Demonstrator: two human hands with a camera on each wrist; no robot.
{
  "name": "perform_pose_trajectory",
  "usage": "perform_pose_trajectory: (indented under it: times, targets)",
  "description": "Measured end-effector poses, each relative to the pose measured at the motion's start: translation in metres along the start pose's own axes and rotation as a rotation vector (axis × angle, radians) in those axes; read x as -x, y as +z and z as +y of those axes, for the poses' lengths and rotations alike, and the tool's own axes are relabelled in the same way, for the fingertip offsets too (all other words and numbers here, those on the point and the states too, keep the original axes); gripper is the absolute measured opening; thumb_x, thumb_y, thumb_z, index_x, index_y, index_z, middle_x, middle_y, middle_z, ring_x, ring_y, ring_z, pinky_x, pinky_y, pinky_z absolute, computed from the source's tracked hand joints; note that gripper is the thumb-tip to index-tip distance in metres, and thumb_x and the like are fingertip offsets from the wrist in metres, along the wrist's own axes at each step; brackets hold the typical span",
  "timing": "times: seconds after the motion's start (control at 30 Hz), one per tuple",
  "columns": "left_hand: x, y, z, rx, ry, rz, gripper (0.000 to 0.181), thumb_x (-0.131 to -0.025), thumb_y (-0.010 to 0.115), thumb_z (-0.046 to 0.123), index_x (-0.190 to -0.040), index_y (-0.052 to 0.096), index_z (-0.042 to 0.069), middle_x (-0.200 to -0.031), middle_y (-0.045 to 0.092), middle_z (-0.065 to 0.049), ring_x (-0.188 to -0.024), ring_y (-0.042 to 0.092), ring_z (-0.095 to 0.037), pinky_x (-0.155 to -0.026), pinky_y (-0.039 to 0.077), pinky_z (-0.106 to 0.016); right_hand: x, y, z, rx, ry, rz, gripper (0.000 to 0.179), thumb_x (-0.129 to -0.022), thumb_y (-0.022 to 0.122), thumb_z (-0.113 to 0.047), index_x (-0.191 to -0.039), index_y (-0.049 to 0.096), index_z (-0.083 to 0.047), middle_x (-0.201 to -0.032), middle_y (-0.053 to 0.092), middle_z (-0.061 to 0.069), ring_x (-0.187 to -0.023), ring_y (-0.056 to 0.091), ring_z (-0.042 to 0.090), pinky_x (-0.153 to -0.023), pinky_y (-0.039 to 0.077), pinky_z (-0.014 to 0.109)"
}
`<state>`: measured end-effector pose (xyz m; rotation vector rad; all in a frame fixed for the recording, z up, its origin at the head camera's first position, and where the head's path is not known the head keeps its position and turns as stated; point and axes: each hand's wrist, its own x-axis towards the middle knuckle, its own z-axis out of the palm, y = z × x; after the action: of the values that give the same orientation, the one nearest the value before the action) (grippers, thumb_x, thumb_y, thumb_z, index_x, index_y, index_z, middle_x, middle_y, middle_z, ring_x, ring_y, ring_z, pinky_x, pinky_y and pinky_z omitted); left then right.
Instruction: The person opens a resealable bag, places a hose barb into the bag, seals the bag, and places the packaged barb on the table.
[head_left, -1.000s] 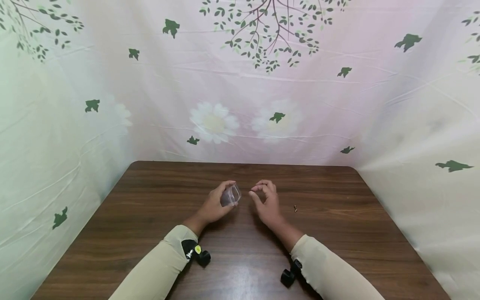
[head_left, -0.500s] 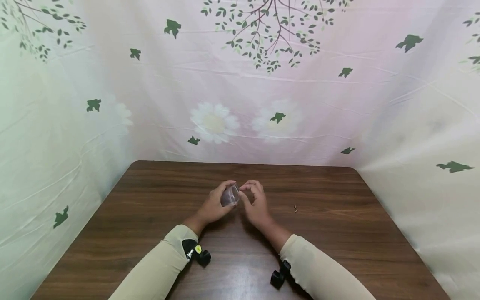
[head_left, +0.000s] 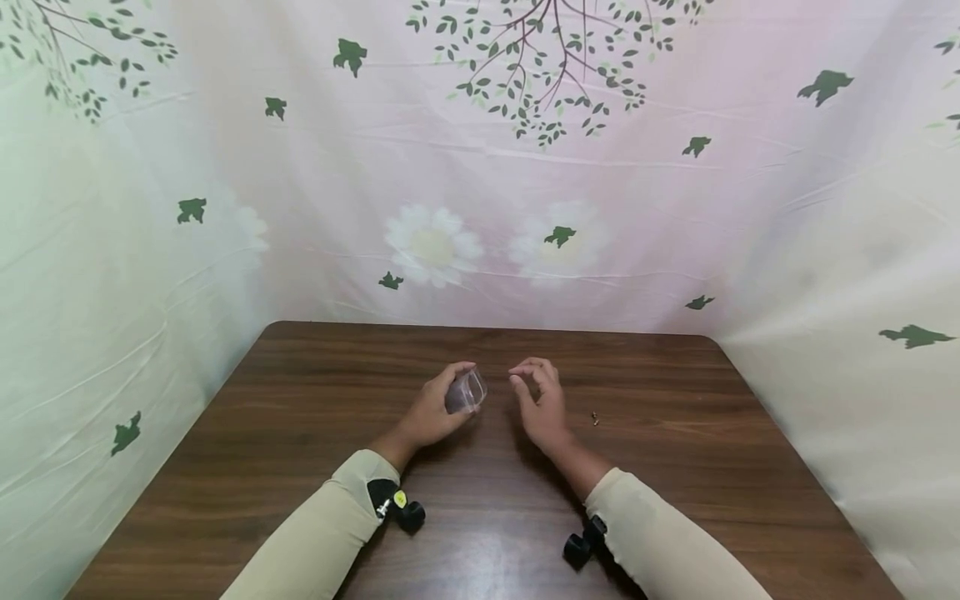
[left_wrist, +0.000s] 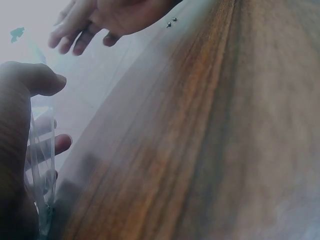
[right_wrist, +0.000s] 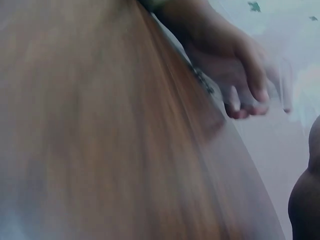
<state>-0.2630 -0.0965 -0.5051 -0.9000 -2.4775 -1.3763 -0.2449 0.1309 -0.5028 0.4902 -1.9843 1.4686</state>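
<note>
In the head view, my left hand (head_left: 433,408) holds a clear plastic container (head_left: 468,392) between thumb and fingers, tilted with its mouth to the right. In the left wrist view, the container (left_wrist: 42,165) shows edge-on beside the thumb, with small dark bits low in it, too blurred to name. To the container's right, my right hand (head_left: 543,408) is held apart from it, fingers loosely bent, nothing visible between them. Several tiny shiny metal pieces (head_left: 595,418) lie on the table right of that hand; two metal pieces (left_wrist: 171,22) show in the left wrist view.
A dark brown wood-grain table (head_left: 480,533) lies under both hands. Behind it and at both sides hangs a pale cloth (head_left: 480,183) printed with leaves, birds and flowers. Black wrist cameras (head_left: 410,517) stick out below the sleeves.
My right hand moved left to the container's mouth half a second ago, and is now back to the right, away from it. The left hand keeps its hold on the container, nearly still.
</note>
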Motion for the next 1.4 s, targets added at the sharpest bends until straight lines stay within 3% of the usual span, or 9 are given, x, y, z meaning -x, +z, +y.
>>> perform_pose_trajectory:
  times: [0.17, 0.43, 0.7, 0.87, 0.93, 1.17, 1.3, 1.4]
  targets:
    - [0.000, 0.001, 0.000, 0.015, -0.034, -0.007, 0.074, -0.093, 0.084, 0.010, -0.157, 0.050, 0.010, -0.144, 0.065, -0.019, -0.122, 0.067, -0.031, -0.098, 0.060, -0.047, 0.000, -0.022, 0.006, 0.025, 0.056, -0.003, 0.009, -0.103, 0.069, 0.000, -0.109, 0.074, 0.005, -0.123, 0.065, 0.025, -0.121, 0.054, 0.031, -0.102, 0.041, 0.041]
    - [0.000, 0.001, 0.002, 0.023, -0.055, -0.012, 0.073, -0.094, 0.084, 0.010, -0.158, 0.049, 0.008, -0.146, 0.063, -0.019, -0.125, 0.066, -0.033, -0.100, 0.059, -0.051, 0.001, -0.057, 0.016, 0.052, 0.076, 0.039, 0.010, -0.102, 0.068, 0.004, -0.109, 0.072, 0.010, -0.121, 0.065, 0.027, -0.119, 0.054, 0.028, -0.101, 0.038, 0.017]
    - [0.000, 0.002, 0.000, 0.014, -0.062, -0.016, 0.074, -0.094, 0.084, 0.012, -0.158, 0.048, 0.006, -0.147, 0.063, -0.019, -0.126, 0.065, -0.033, -0.101, 0.059, -0.053, 0.003, -0.088, 0.024, 0.109, 0.174, 0.085, 0.013, -0.103, 0.065, 0.007, -0.113, 0.070, 0.015, -0.126, 0.061, 0.030, -0.125, 0.050, 0.026, -0.107, 0.035, 0.022]
    - [0.000, 0.002, 0.000, 0.016, -0.047, -0.007, 0.074, -0.094, 0.084, 0.013, -0.158, 0.049, 0.006, -0.145, 0.064, -0.019, -0.125, 0.066, -0.033, -0.099, 0.059, -0.052, 0.003, -0.104, 0.025, 0.139, 0.227, 0.037, 0.015, -0.106, 0.066, -0.001, -0.116, 0.071, 0.009, -0.128, 0.061, 0.024, -0.126, 0.050, 0.022, -0.108, 0.036, 0.023]
    - [0.000, 0.002, -0.001, 0.015, -0.043, -0.007, 0.074, -0.094, 0.084, 0.013, -0.158, 0.049, 0.007, -0.145, 0.064, -0.019, -0.124, 0.066, -0.033, -0.099, 0.059, -0.051, 0.003, -0.110, 0.026, 0.167, 0.262, 0.008, 0.016, -0.107, 0.066, -0.002, -0.117, 0.071, 0.008, -0.129, 0.061, 0.022, -0.125, 0.052, 0.021, -0.102, 0.041, 0.019]
    - [0.001, 0.002, 0.000, 0.014, -0.047, -0.007, 0.074, -0.093, 0.085, 0.011, -0.158, 0.049, 0.006, -0.145, 0.064, -0.019, -0.125, 0.066, -0.033, -0.100, 0.059, -0.051, 0.006, -0.124, 0.034, 0.272, 0.324, -0.002, 0.013, -0.103, 0.068, 0.003, -0.114, 0.074, 0.008, -0.124, 0.063, 0.023, -0.123, 0.058, 0.034, -0.107, 0.043, 0.030]
    - [0.001, 0.002, 0.000, 0.014, -0.043, -0.007, 0.074, -0.093, 0.085, 0.010, -0.157, 0.049, 0.007, -0.146, 0.064, -0.020, -0.125, 0.066, -0.033, -0.101, 0.059, -0.051, 0.009, -0.134, 0.034, 0.329, 0.360, -0.061, 0.012, -0.104, 0.070, -0.002, -0.113, 0.075, 0.006, -0.123, 0.063, 0.021, -0.120, 0.061, 0.034, -0.098, 0.043, 0.015]
    - [0.002, 0.002, 0.000, 0.015, -0.046, -0.012, 0.075, -0.093, 0.085, 0.011, -0.158, 0.049, 0.007, -0.146, 0.064, -0.019, -0.125, 0.066, -0.033, -0.101, 0.059, -0.051, 0.011, -0.142, 0.034, 0.382, 0.404, -0.129, 0.013, -0.105, 0.072, -0.007, -0.111, 0.076, 0.004, -0.126, 0.063, 0.021, -0.120, 0.062, 0.034, -0.097, 0.046, 0.019]
